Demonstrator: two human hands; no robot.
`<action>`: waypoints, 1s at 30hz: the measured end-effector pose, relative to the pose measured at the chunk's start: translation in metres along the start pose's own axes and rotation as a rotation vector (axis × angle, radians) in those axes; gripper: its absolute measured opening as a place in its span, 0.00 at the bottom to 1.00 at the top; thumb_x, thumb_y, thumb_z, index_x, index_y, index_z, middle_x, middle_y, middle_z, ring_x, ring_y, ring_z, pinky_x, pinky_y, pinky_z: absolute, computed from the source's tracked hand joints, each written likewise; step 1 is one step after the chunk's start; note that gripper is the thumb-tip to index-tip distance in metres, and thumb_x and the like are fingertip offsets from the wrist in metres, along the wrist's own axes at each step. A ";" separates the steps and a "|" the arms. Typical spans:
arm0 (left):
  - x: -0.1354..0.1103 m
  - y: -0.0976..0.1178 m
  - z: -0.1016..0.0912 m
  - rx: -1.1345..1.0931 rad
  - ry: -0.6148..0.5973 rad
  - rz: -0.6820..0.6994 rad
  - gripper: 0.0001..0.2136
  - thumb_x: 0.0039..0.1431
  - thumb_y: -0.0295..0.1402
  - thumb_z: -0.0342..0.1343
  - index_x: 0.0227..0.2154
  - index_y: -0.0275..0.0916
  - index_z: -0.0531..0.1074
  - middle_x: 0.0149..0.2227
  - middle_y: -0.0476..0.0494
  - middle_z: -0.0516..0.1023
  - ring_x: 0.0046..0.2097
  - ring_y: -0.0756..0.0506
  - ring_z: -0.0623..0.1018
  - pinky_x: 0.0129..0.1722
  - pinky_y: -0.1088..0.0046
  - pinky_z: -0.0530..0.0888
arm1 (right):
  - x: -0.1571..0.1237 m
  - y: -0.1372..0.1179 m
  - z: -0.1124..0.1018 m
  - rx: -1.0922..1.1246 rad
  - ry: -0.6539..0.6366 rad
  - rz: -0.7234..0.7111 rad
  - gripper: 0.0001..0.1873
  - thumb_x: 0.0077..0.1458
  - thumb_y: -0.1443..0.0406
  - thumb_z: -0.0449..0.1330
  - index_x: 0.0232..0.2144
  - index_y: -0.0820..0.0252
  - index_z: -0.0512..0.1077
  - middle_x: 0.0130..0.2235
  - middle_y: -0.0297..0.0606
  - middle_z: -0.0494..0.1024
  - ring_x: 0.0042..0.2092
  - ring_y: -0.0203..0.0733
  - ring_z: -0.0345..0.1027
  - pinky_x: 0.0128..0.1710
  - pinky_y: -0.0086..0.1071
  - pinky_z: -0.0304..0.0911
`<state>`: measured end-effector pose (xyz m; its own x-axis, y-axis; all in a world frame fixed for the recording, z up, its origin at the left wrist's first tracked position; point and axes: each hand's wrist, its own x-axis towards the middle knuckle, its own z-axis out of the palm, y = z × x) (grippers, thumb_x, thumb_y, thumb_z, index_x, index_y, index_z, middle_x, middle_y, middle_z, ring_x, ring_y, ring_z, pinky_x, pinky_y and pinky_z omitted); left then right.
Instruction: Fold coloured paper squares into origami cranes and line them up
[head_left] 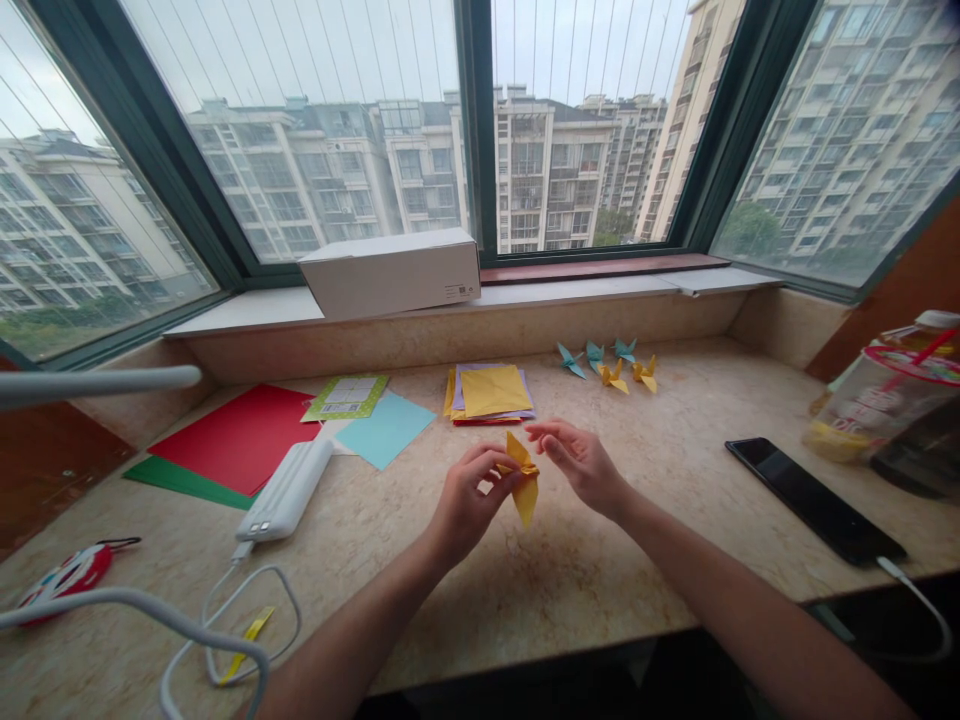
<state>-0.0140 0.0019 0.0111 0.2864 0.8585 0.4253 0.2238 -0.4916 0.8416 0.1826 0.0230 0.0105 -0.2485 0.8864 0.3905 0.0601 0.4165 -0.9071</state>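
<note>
A folded yellow paper crane [523,492] is pinched by my left hand [471,492] between thumb and fingers, its wings spread up and down, above the stone counter. Just to its right is my right hand [583,462], fingers loosely bent and apart with nothing visible in them. Farther back stand finished paper cranes: several small blue ones [595,356] and two yellow ones [613,377]. Behind my hands lies a stack of square folding paper [493,390], yellow on top with purple and red edges showing.
Red sheets [240,435], a light blue sheet [386,430] and a white power bank [289,490] with a looping cable lie to the left. On the right are a black phone [814,498] on a cable and a plastic cup [862,405]. A white box [394,275] sits on the windowsill.
</note>
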 end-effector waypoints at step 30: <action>-0.003 -0.009 0.008 -0.354 -0.193 -0.406 0.13 0.56 0.41 0.62 0.29 0.34 0.75 0.30 0.44 0.80 0.34 0.47 0.76 0.37 0.72 0.70 | 0.007 0.002 0.000 0.539 0.264 0.431 0.13 0.44 0.58 0.71 0.23 0.61 0.76 0.25 0.32 0.75 0.26 0.32 0.61 0.30 0.29 0.56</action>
<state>-0.0095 0.0027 -0.0003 0.4147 0.9099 0.0041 0.0354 -0.0207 0.9992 0.1808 0.0299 0.0109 -0.0656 0.9963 -0.0547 -0.4007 -0.0765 -0.9130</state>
